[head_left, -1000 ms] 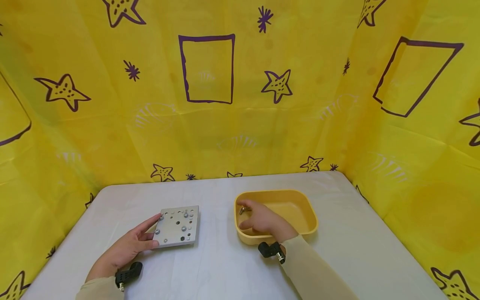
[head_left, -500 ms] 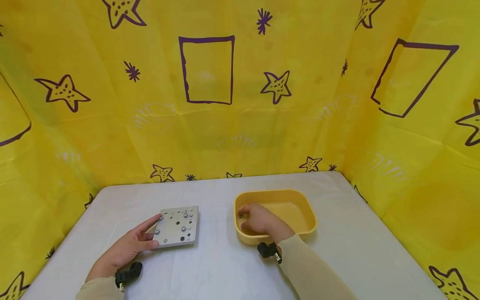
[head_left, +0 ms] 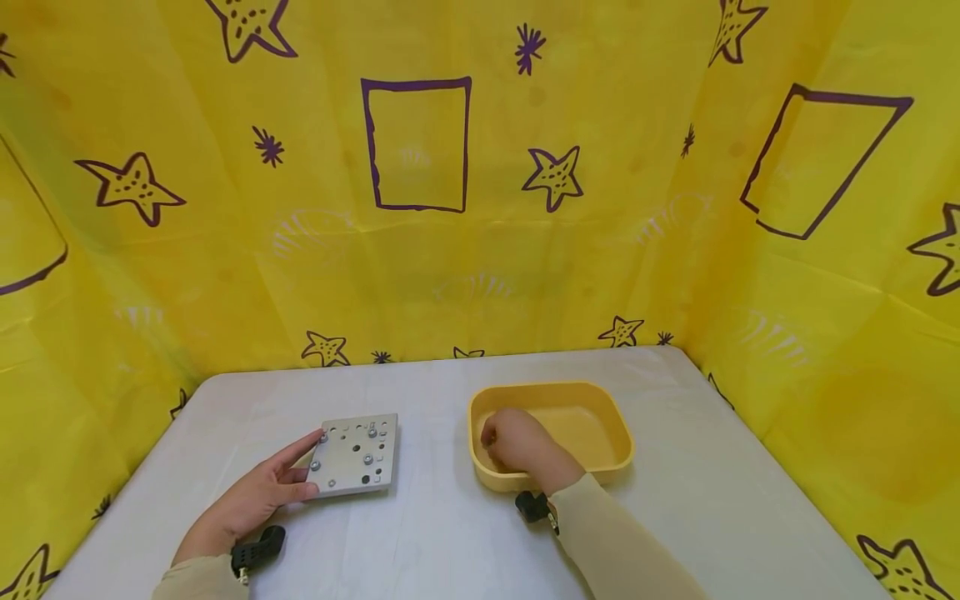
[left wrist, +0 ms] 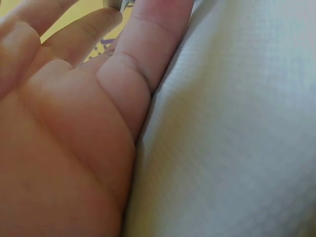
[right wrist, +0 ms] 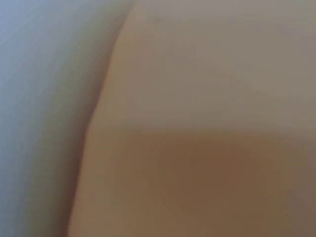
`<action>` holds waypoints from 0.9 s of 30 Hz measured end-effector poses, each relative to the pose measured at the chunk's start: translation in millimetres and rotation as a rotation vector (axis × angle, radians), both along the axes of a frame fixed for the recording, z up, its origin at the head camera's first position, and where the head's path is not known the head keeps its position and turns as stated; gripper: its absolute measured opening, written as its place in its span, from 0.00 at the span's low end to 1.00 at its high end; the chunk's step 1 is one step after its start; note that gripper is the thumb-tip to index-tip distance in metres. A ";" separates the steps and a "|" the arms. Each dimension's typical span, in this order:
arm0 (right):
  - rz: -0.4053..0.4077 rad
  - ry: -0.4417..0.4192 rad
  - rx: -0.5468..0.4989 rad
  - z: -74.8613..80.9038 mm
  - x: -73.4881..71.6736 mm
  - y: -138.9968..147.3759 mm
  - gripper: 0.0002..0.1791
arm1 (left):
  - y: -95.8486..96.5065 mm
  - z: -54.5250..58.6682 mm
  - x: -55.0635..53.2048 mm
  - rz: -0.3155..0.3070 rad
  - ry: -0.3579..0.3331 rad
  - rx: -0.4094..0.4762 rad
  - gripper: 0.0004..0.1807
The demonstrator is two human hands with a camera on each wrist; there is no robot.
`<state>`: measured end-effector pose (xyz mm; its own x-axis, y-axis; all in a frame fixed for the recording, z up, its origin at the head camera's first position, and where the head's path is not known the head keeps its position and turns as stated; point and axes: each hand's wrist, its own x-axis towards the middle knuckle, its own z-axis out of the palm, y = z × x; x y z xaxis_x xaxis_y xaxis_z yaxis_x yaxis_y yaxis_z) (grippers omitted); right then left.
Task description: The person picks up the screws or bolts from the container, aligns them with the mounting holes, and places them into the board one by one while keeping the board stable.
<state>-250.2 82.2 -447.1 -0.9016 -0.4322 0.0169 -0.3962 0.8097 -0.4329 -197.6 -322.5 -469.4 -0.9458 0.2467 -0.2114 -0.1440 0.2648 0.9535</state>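
Note:
On the left of the table in the head view, my left hand [head_left: 258, 492] holds a light metal plate [head_left: 351, 462] by its left edge. The index finger reaches the upper left corner and the thumb the lower left one. Several bolt heads and holes show on the plate's top face. In the left wrist view the palm [left wrist: 74, 138] lies along the white cloth. My right hand [head_left: 525, 446] is down inside a yellow bin [head_left: 618, 433], at its left end. Its fingers are bent and the fingertips are largely hidden, so I cannot tell what they grip.
A white cloth [head_left: 435, 542] covers the table. Yellow patterned curtains [head_left: 600, 267] enclose it at the back and both sides. The right wrist view is blurred, filled mostly by a yellowish surface. Black wrist cameras [head_left: 258, 546] sit at both cuffs.
The right hand has gone deeper into the bin's left end, its fingers drawn together. Small metal pieces seen by its fingertips earlier are now covered. The left hand and plate stay put.

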 end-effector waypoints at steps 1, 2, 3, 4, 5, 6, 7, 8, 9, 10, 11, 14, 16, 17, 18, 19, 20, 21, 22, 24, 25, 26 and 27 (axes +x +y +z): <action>-0.001 0.005 0.010 0.1 0.1 -0.4 0.09 | 0.0 0.0 0.2 0.001 0.001 -0.004 0.52; 0.001 0.015 0.014 0.5 0.2 -0.4 0.10 | -0.1 0.0 0.2 0.000 0.003 -0.006 0.52; -0.001 0.025 0.019 0.8 0.4 -0.5 0.10 | -0.1 0.0 0.2 0.000 0.004 -0.006 0.52; -0.002 0.035 0.020 1.0 0.5 -0.5 0.10 | -0.1 0.1 0.2 0.001 0.004 -0.004 0.52; -0.010 0.034 0.014 1.9 1.0 -0.4 0.10 | -0.1 0.2 0.1 0.001 0.004 -0.001 0.52; -0.018 0.038 0.006 2.7 1.7 -0.2 0.10 | -0.2 0.3 0.1 0.002 0.004 0.000 0.52; -0.029 0.040 -0.006 3.4 2.2 0.3 0.10 | -0.2 0.4 0.0 0.003 0.002 0.003 0.52; -0.040 0.047 -0.020 4.5 3.1 1.0 0.10 | -0.2 0.5 0.0 0.004 -0.001 0.007 0.52; -0.054 0.052 -0.032 6.1 4.3 1.7 0.11 | -0.2 0.6 0.1 0.007 -0.004 0.009 0.52; -0.068 0.056 -0.051 8.0 5.7 2.7 0.11 | -0.3 0.7 0.2 0.008 -0.006 0.008 0.52; -0.077 0.060 -0.076 10.6 7.3 3.9 0.12 | -0.2 0.9 0.3 0.008 -0.007 0.005 0.52; -0.113 0.065 -0.162 19.5 11.0 8.4 0.12 | 0.1 1.2 0.5 0.007 -0.007 -0.006 0.52; -0.149 0.013 -0.259 25.8 12.1 11.6 0.11 | 0.1 1.4 0.4 0.006 -0.004 -0.008 0.52; -0.172 -0.023 -0.314 28.8 12.1 13.0 0.11 | 0.0 1.4 0.3 0.005 -0.002 -0.006 0.52; -0.202 -0.068 -0.377 30.8 11.5 14.4 0.10 | -0.1 1.3 0.2 0.005 -0.001 -0.005 0.52; -0.230 -0.118 -0.444 32.3 10.8 16.0 0.10 | -0.2 1.0 0.0 0.004 -0.002 0.000 0.52; -0.251 -0.165 -0.520 33.5 10.1 17.6 0.10 | -0.3 0.7 -0.1 0.002 -0.004 0.004 0.52; -0.271 -0.206 -0.595 34.7 9.5 19.1 0.11 | -0.3 0.3 -0.1 0.001 -0.004 0.005 0.52; -0.293 -0.245 -0.661 35.0 8.3 20.6 0.11 | -0.3 0.0 0.0 -0.002 -0.004 0.005 0.52; -0.326 -0.306 -0.782 34.5 5.7 23.3 0.12 | -0.3 -0.7 0.4 -0.003 -0.006 0.004 0.52; -0.339 -0.324 -0.827 34.3 4.5 24.3 0.12 | -0.3 -0.9 0.6 -0.005 -0.007 0.007 0.52; -0.352 -0.336 -0.861 33.9 2.9 25.0 0.13 | -0.3 -1.1 0.8 -0.005 -0.005 0.005 0.52; -0.370 -0.345 -0.889 33.9 1.4 25.3 0.14 | -0.3 -1.1 0.9 -0.004 -0.004 0.006 0.52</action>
